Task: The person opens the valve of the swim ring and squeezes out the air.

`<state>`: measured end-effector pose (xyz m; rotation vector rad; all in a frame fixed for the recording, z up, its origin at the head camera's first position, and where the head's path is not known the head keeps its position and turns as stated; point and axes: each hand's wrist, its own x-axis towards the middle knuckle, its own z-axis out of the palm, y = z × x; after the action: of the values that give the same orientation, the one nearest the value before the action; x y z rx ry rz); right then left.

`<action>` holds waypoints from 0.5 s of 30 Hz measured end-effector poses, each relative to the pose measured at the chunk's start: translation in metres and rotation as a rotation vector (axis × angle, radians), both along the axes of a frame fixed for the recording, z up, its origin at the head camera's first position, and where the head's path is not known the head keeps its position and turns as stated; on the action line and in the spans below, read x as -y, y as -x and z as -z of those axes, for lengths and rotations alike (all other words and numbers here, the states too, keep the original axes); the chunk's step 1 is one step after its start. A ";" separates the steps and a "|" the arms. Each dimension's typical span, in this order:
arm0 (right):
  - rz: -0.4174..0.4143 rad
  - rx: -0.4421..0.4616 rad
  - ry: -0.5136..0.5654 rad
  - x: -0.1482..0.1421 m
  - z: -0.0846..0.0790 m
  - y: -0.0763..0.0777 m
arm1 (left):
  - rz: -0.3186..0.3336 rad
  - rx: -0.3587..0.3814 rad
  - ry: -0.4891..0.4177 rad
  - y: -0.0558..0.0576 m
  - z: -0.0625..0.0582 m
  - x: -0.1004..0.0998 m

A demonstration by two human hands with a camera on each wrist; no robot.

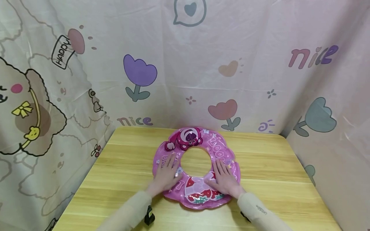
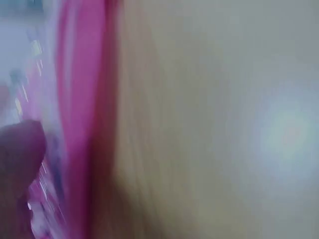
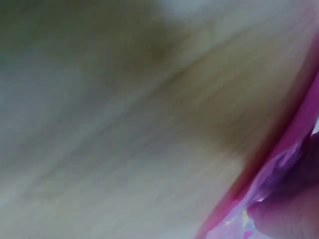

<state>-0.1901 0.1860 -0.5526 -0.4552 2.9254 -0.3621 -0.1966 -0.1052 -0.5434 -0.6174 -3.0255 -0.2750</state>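
Pale sleeves [image 1: 127,211] enter from the near edge; a black device [image 1: 149,215] shows under the left wrist. Left hand [image 1: 167,175]: fingers straight, slightly spread, thumb apart, laid flat on the left side of a pink inflatable swim ring [image 1: 199,187]. Right hand [image 1: 225,182]: fingers straight and close together, thumb out toward the ring's hole, palm down on its right side. Neither hand grips. Both wrist views blurred; digits seen at the pink vinyl. Ring lies flat mid-desk, strawberry print near, bear print [image 1: 189,138] at the far rim. Desk [image 1: 266,166]: light wood grain, visible through the hole. Behind: printed cloth [image 1: 185,70], tulips and "nice" lettering.
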 end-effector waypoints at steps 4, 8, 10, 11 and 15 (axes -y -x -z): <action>0.014 -0.007 0.003 0.004 -0.003 -0.005 | 0.005 0.090 -0.041 -0.037 -0.003 -0.027; 0.019 -0.002 0.006 0.005 -0.007 -0.008 | 0.003 0.129 0.002 -0.052 0.008 -0.038; 0.022 0.018 -0.005 0.005 -0.010 -0.008 | 0.005 0.113 0.027 -0.050 0.014 -0.035; 0.025 0.025 -0.005 0.005 -0.012 -0.009 | 0.011 0.103 0.035 -0.048 0.016 -0.032; 0.028 0.030 -0.037 0.005 -0.021 -0.015 | 0.059 -0.001 0.087 -0.033 0.016 -0.016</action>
<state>-0.1753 0.1809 -0.5318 -0.4002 2.9063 -0.3157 -0.1640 -0.0889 -0.5594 -0.7129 -3.0360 -0.1457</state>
